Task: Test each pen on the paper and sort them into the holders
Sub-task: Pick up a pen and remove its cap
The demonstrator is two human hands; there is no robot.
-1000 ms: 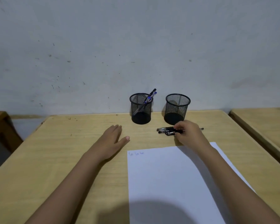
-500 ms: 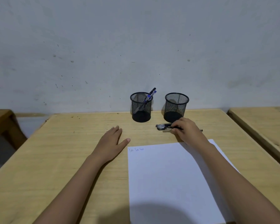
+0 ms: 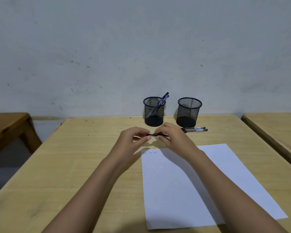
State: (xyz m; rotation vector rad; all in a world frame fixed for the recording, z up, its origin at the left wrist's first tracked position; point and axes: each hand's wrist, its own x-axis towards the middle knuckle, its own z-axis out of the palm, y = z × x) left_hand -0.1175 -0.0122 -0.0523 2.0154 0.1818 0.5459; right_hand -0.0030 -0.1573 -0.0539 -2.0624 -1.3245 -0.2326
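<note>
- Pen (image 3: 155, 135), dark and slim, is held level a little above the surface (image 3: 74, 165). It sits in front of the two holders and just past the far edge of the paper (image 3: 200, 182). Its long axis runs left to right across the view. Fingers cover both ends, so which end is the tip cannot be told.
- Left hand (image 3: 133, 140) pinches the pen's left end between the thumb and curled fingers.
- Right hand (image 3: 173, 138) pinches the right part of the pen, with its fingers curled over the barrel. The two hands almost meet, and only a short dark stretch of pen shows between them.
- Two more pens (image 3: 196, 129) lie side by side on the surface, just right of the right hand and in front of the right holder (image 3: 189, 112). Their long axes also run left to right, and their clear barrels carry white labels.
- Left holder (image 3: 154, 111) is a black mesh cup standing upright near the wall (image 3: 141, 47). The sorted pens (image 3: 163, 100) inside it have blue parts and lean up and to the right over the rim.
- The right holder is a matching mesh cup, upright, standing beside the left one but apart from it.
- The paper is a white sheet lying flat under the right forearm, with a few small blue scribbles (image 3: 150, 152) at its far left corner.
- The surface is pale wood set against a grey-white, speckled wall.
- Other wooden tables (image 3: 6, 125) show at the left and right edges.
</note>
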